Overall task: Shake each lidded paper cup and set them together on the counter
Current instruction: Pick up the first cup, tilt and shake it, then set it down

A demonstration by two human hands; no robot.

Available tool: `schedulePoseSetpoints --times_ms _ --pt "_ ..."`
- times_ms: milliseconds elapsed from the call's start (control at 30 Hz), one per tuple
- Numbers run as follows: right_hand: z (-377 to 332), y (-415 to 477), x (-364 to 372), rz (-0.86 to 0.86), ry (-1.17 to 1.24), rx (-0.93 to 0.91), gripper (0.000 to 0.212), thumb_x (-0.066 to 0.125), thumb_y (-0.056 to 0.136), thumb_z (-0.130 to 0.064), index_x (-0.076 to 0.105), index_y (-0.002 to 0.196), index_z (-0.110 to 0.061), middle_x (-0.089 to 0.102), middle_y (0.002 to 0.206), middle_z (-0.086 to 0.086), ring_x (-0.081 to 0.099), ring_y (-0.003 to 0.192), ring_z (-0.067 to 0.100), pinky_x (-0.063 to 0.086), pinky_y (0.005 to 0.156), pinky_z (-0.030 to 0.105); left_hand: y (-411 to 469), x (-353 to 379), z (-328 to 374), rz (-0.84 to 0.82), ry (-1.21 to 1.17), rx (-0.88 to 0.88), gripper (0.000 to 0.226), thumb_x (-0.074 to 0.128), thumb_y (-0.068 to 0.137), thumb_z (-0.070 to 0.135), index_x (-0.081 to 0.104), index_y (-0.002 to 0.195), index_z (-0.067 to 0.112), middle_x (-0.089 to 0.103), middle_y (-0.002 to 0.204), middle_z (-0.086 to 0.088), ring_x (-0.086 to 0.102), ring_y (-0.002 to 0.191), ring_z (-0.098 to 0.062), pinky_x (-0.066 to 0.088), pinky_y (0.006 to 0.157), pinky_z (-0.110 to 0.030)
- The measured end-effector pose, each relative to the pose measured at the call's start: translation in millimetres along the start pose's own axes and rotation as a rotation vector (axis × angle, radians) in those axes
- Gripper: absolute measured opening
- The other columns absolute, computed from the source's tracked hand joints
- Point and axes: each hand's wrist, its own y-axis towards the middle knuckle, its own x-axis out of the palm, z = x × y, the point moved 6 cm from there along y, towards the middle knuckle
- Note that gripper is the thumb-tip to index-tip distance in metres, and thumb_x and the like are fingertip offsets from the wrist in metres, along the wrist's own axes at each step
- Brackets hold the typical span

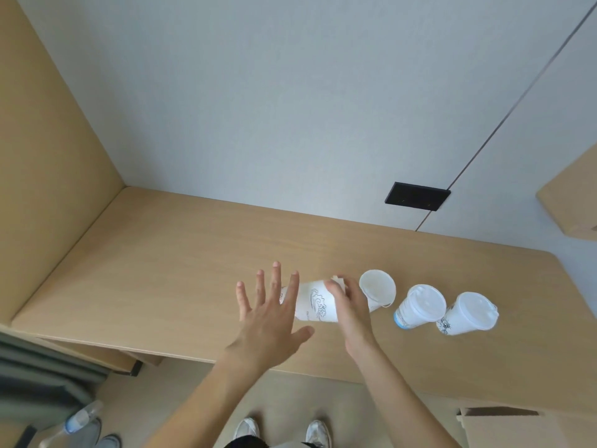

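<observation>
Head view: the right hand (350, 305) is curled round the held cup (315, 302), thumb and fingers wrapped over its right part. That cup lies on its side, long axis running left to right, roughly along the front edge of the counter (161, 270). Its body looks wider under the right hand and narrower toward the left, so the lid end is probably on the right, though the hand hides it. I cannot tell whether the cup touches the counter or is held just above it.

The left hand (268, 318) is wide open, fingers straight and spread, holding nothing. Its fingers (292, 292) overlap the cup's left end in the picture, and contact cannot be judged.

To the right, three lidded cups stand in a row heading for the counter's right front corner. The second cup (377, 286) is just beside the right hand. The third cup (420, 305) and fourth cup (468, 313) come after it, close together.

The row lies to the right of the grip, on the right hand's own side. Setting the held cup down would mean turning it upright and placing it just left of the second cup. The right hand is both nearer and already holding it.
</observation>
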Motion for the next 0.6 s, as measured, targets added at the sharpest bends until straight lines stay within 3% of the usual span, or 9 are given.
schedulePoseSetpoints --times_ms 100,267,400,600 --pt "-19 8 15 -0.001 -0.245 -0.174 0.065 0.071 0.071 -0.064 0.059 0.129 -0.04 0.059 0.128 -0.02 0.055 0.119 -0.001 0.04 0.09 0.022 25 18 -3 -0.081 -0.003 0.017 0.11 0.052 0.093 0.068 -0.026 0.16 0.027 -0.032 0.169 -0.01 -0.02 0.157 -0.042 -0.01 0.12 -0.07" --pt "-25 29 41 -0.003 -0.575 -0.359 0.064 0.076 0.086 -0.049 0.052 0.143 -0.03 0.053 0.133 -0.009 0.045 0.132 0.013 0.037 0.107 0.028 59 39 -24 -0.155 0.009 -0.047 0.119 0.059 0.091 0.066 -0.033 0.156 0.025 -0.032 0.168 -0.012 -0.021 0.156 -0.044 -0.009 0.119 -0.07" --pt "-31 46 67 0.018 -0.748 -0.417 0.068 0.075 0.085 -0.049 0.053 0.145 -0.027 0.054 0.143 -0.003 0.044 0.135 0.02 0.036 0.105 0.027 79 51 -42 -0.219 0.018 -0.11 0.124 0.062 0.09 0.065 -0.037 0.153 0.025 -0.033 0.168 -0.012 -0.022 0.156 -0.043 -0.008 0.12 -0.07" --pt "-30 71 105 -0.004 -0.904 -0.498 0.066 0.073 0.085 -0.045 0.056 0.145 -0.022 0.054 0.14 0.002 0.048 0.133 0.027 0.043 0.107 0.04 109 66 -71 -0.278 0.075 -0.174 0.121 0.053 0.089 0.074 -0.038 0.151 0.024 -0.037 0.165 -0.015 -0.028 0.153 -0.045 -0.011 0.118 -0.072"
